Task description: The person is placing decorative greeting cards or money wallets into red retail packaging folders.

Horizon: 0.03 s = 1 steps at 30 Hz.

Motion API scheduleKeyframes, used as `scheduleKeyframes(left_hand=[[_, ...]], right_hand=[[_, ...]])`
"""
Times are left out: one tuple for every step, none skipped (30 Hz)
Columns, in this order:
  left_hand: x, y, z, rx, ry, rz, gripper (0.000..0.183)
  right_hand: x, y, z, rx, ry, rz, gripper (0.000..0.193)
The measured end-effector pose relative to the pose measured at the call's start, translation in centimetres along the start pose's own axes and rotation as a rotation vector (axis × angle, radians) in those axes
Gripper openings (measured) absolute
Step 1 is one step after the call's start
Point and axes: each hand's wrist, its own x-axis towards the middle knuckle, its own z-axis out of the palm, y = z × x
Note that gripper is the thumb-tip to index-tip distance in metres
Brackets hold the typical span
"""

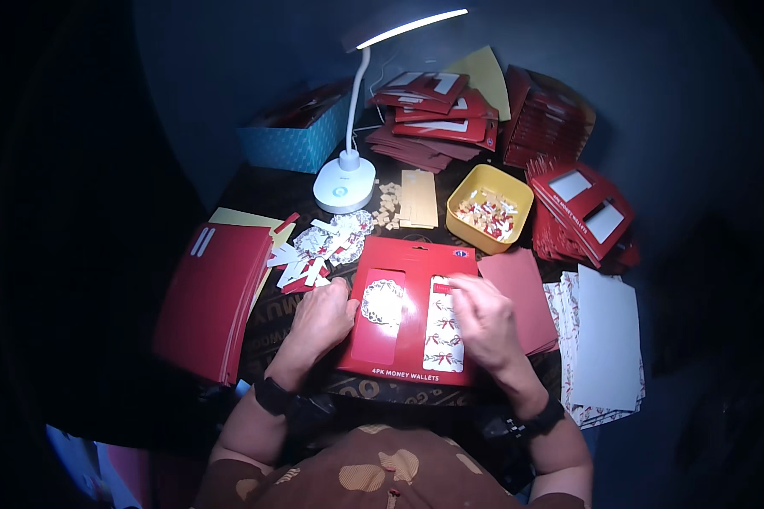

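Observation:
A flat red card pack (413, 318) with two window openings lies in front of me. Its left window shows a red wallet with a round white floral patch (383, 303); in the right one is a white wallet printed with red bows (444, 332). My left hand (324, 318) is closed at the pack's left edge, fingers curled against it. Over the right window, my right hand (484, 318) has its thumb and fingers pinched together near the bow wallet's small red label (442, 287). Whatever is between those fingertips is too small to make out.
Left are stacked red cards (212, 297) and loose paper strips (304, 273). Behind stand a white lamp (345, 185), a blue box (289, 140) and a yellow tub (525, 208) of small pieces. Red packs (581, 208), pink sheets (522, 301) and white sheets (607, 339) lie right.

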Motion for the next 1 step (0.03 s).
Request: scheduleKeyframes(left_hand=[[0.38, -0.05, 0.18, -0.006, -0.019, -0.003, 0.03]], right_hand=[[0.32, -0.24, -0.37, -0.014, 0.004, -0.01, 0.039]])
